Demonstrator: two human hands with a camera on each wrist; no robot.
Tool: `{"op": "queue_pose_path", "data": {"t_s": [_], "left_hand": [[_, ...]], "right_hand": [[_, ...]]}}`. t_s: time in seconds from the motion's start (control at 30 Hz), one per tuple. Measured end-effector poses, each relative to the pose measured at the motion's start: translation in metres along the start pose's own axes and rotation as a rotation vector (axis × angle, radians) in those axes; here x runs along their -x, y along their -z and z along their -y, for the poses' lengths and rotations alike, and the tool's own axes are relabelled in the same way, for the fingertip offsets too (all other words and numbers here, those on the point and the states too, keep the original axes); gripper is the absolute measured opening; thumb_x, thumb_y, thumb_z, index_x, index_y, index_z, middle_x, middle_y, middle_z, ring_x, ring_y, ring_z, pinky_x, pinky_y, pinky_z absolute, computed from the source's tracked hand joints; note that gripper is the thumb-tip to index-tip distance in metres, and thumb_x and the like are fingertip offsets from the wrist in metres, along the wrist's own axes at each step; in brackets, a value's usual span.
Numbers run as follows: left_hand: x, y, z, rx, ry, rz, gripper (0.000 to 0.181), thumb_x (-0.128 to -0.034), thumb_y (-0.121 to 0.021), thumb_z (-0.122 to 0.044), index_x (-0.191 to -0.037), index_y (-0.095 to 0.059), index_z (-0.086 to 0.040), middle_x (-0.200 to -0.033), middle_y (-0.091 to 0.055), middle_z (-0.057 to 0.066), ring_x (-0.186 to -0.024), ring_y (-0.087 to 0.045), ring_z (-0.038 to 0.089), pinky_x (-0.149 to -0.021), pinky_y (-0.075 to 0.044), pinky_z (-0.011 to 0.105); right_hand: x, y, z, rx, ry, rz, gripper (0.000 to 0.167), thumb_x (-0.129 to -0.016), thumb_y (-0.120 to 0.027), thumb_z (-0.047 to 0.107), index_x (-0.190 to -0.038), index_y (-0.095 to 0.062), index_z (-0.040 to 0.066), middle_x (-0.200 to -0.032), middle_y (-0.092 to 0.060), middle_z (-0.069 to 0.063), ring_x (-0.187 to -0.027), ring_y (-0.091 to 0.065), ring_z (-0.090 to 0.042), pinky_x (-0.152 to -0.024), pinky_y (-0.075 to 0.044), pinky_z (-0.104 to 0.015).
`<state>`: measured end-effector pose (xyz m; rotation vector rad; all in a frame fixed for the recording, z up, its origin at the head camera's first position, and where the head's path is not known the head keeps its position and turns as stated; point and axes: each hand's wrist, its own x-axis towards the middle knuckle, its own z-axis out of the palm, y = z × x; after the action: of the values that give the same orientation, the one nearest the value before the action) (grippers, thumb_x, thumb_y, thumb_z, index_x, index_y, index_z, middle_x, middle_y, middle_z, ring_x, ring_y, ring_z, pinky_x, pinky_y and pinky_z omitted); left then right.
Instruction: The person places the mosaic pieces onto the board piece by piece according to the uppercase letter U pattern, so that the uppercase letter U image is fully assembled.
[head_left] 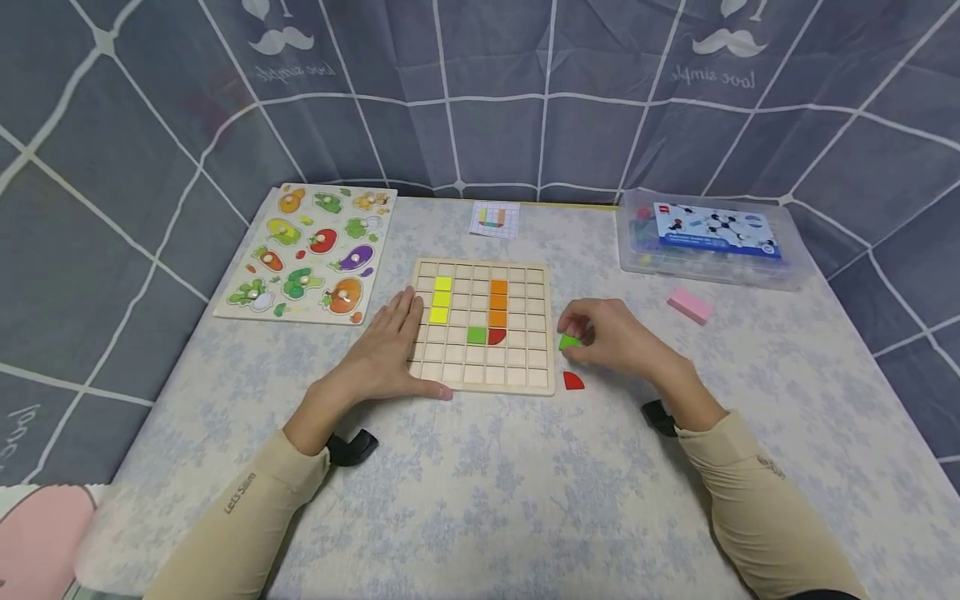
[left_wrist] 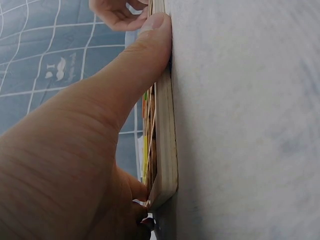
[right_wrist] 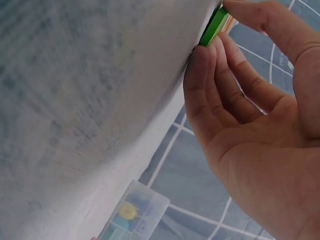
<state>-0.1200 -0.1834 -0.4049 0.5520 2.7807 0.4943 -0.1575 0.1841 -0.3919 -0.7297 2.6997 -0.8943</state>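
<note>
A wooden grid board (head_left: pixel 517 358) lies on the table. My left hand (head_left: pixel 382 354) rests along its left side with straight fingers; the thumb (left_wrist: pixel 145 55) touches the front edge. Just off the board's right side, my right hand (head_left: pixel 611 333) pinches a green tile (head_left: pixel 570 342) between thumb and fingers, low over the cloth; the right wrist view shows this green tile (right_wrist: pixel 215 26) edge-on. Yellow tiles (head_left: pixel 441 300) form a column on the grid, orange tiles (head_left: pixel 498 302) another. Below the orange column sits a red quarter-circle tile (head_left: pixel 497 337), with a green square (head_left: pixel 476 335) left of it.
A loose red quarter-circle (head_left: pixel 573 381) lies near the board's lower right corner. Behind the board is a pattern card (head_left: pixel 495 219). A vegetable puzzle (head_left: pixel 303 250) lies at left; a pink block (head_left: pixel 690 306) and a clear plastic box (head_left: pixel 712 237) are at right.
</note>
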Motion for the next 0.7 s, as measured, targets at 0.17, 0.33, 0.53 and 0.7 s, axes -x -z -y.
{"op": "queue_pose_path", "data": {"t_s": [0.17, 0.33, 0.53, 0.7], "left_hand": [[0.001, 0.004, 0.002, 0.004, -0.003, 0.008, 0.149, -0.0728, -0.083, -0.074, -0.167, 0.002, 0.004, -0.176, 0.012, 0.021, -0.164, 0.008, 0.037, -0.133, -0.004, 0.056], [0.0, 0.002, 0.001, 0.004, -0.003, -0.001, 0.149, -0.0723, -0.084, -0.074, -0.167, 0.002, 0.003, -0.176, 0.011, 0.02, -0.165, 0.008, 0.036, -0.133, -0.004, 0.056], [0.0, 0.003, 0.001, 0.0, -0.004, -0.004, 0.149, -0.0717, -0.084, -0.075, -0.167, 0.001, 0.003, -0.176, 0.011, 0.021, -0.165, 0.007, 0.037, -0.133, -0.005, 0.056], [-0.001, 0.0, 0.002, -0.005, -0.011, -0.003, 0.149, -0.0725, -0.083, -0.074, -0.166, 0.001, 0.004, -0.176, 0.011, 0.022, -0.164, 0.007, 0.038, -0.133, -0.004, 0.057]], "right_hand": [[-0.004, 0.003, 0.002, -0.013, 0.013, -0.046, 0.025, -0.081, -0.086, 0.004, -0.1, -0.071, 0.006, -0.087, -0.068, -0.006, -0.081, -0.064, -0.02, -0.073, -0.056, -0.031], [-0.003, 0.005, 0.001, 0.0, 0.028, -0.088, 0.024, -0.082, -0.085, 0.005, -0.101, -0.07, 0.006, -0.087, -0.069, -0.006, -0.08, -0.064, -0.02, -0.074, -0.057, -0.033], [-0.011, 0.002, 0.013, -0.003, 0.065, -0.115, 0.025, -0.082, -0.084, 0.005, -0.102, -0.069, 0.005, -0.091, -0.069, -0.007, -0.085, -0.063, -0.022, -0.079, -0.059, -0.039], [-0.024, -0.005, 0.033, -0.007, 0.123, -0.081, 0.023, -0.083, -0.083, 0.005, -0.101, -0.068, 0.004, -0.093, -0.068, -0.008, -0.087, -0.063, -0.023, -0.08, -0.057, -0.038]]}}
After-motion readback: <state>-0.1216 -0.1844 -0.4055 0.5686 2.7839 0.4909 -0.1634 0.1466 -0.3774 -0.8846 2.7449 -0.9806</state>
